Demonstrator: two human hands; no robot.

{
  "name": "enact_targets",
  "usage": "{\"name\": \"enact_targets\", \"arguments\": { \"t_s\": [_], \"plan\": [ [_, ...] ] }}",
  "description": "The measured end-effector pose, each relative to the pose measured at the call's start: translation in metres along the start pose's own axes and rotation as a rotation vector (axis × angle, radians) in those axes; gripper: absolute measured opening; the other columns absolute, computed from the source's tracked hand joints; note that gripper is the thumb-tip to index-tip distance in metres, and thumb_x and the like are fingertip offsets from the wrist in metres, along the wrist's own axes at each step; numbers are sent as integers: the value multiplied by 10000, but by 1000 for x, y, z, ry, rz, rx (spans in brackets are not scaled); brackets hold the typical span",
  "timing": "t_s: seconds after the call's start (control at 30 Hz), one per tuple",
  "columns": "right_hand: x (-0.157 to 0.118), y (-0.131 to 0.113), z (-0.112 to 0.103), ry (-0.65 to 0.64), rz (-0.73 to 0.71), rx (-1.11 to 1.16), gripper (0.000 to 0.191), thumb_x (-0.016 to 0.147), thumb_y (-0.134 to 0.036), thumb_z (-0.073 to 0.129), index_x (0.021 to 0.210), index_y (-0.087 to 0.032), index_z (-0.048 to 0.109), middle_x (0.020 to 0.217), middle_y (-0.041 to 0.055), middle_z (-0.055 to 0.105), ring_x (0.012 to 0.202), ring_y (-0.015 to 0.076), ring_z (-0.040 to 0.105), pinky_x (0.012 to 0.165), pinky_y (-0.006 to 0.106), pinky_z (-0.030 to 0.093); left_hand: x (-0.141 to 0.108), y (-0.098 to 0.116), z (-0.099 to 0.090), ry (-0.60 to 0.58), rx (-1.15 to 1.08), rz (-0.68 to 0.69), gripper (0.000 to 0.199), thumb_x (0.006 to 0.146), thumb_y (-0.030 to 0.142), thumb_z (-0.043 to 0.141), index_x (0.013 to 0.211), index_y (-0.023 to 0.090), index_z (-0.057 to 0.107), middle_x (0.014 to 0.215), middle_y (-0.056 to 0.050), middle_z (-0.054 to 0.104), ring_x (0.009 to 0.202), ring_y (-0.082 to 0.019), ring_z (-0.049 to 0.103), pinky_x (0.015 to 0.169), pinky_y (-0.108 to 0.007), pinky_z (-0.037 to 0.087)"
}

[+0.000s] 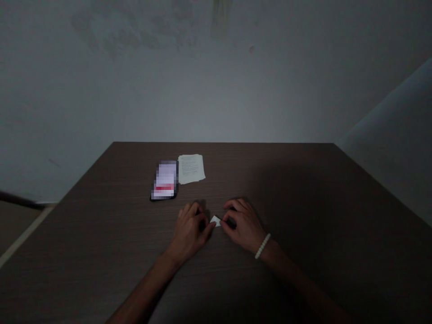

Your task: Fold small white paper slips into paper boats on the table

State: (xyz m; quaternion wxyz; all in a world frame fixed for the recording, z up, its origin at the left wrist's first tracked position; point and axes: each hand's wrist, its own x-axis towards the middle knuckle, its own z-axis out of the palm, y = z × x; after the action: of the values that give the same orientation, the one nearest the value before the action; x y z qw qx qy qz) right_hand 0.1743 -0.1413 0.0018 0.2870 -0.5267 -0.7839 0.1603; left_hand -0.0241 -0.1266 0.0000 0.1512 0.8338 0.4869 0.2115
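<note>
A small folded piece of white paper [216,220] lies on the dark wooden table between my two hands. My left hand [191,230] has its thumb tip on the paper's left side, with the fingers curled. From the right, my right hand [243,226], with a pale beaded bracelet at the wrist, pinches the paper's right corner between thumb and forefinger.
Beyond my left hand a phone [164,179] with a lit, pixelated screen lies on the table [111,225]. Touching or close to its right side is a stack of white printed paper sheets [191,168]. A grey wall [216,90] stands behind the table's far edge.
</note>
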Motion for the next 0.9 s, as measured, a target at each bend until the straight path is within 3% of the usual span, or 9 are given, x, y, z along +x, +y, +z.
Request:
{"name": "enact_targets", "arguments": {
  "t_s": [0.57,0.9],
  "plan": [
    [0,0,1,-43,42,-28,91,814,-240,683,743,-210,636,1061,32,600,1032,212,502,906,383,408,0,7,-2,-52,78,-62,219,856,348,596,715,186,639,941,-71,550,926,-255,467,762,-382,379],
    [0,1,-1,-57,34,-32,105,833,-258,671,748,-207,636,1063,39,599,1039,212,502,896,377,404,-1,7,-5,-49,2,-84,179,837,300,608,700,192,649,945,-56,558,925,-248,473,775,-394,369]
  ]
}}
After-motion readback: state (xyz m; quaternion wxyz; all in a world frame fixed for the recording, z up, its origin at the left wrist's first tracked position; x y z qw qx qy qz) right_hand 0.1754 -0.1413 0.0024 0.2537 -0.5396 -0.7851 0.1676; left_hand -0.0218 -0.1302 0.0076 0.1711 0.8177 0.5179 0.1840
